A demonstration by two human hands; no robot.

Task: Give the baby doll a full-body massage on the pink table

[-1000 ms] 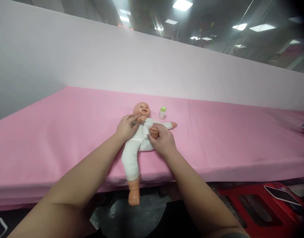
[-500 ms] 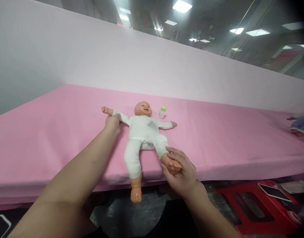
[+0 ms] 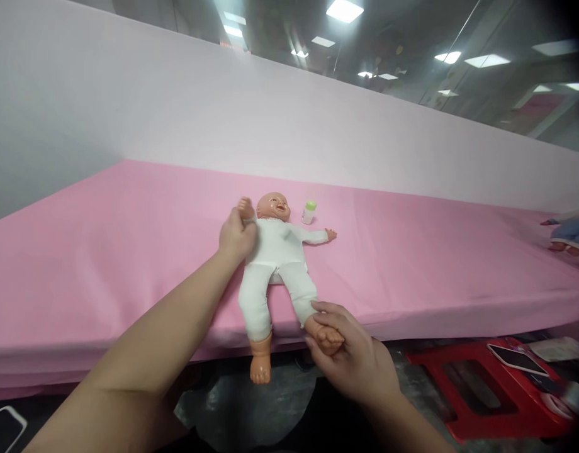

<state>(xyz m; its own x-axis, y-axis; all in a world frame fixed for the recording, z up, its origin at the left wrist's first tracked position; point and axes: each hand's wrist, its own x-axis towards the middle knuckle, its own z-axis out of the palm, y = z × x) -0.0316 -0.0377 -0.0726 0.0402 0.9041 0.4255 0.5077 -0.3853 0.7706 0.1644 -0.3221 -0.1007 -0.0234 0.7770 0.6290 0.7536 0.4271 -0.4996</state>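
So starting down in the left corner, a dark flat device with a white rim (image 3: 5,429) is poking into view, cut off by the edge. Above it the pink padded surface (image 3: 143,251) is running across most of the view, with a pale wall (image 3: 280,126) standing behind it. The left hand (image 3: 237,236) is wrapping closed around one of the doll's arms, just below its little fist, so that arm is sitting bent up beside the head. The doll (image 3: 275,242) itself is lying face up on the pink surface, wearing a white bodysuit, one bare foot hanging past the front edge. A small white bottle with a green cap (image 3: 309,212) is standing just beside the doll's head, and the doll's other arm is stretching out to the right below it. Next along, the right hand (image 3: 358,358) is cupping the doll's other foot, fingers on one side and thumb on the other, so that grip's looking fairly snug. Further over, a red plastic stool (image 3: 530,415) is holding a white-edged phone (image 3: 517,359), and a second doll in blue (image 3: 573,234) is lying at the far right, partly cut off.
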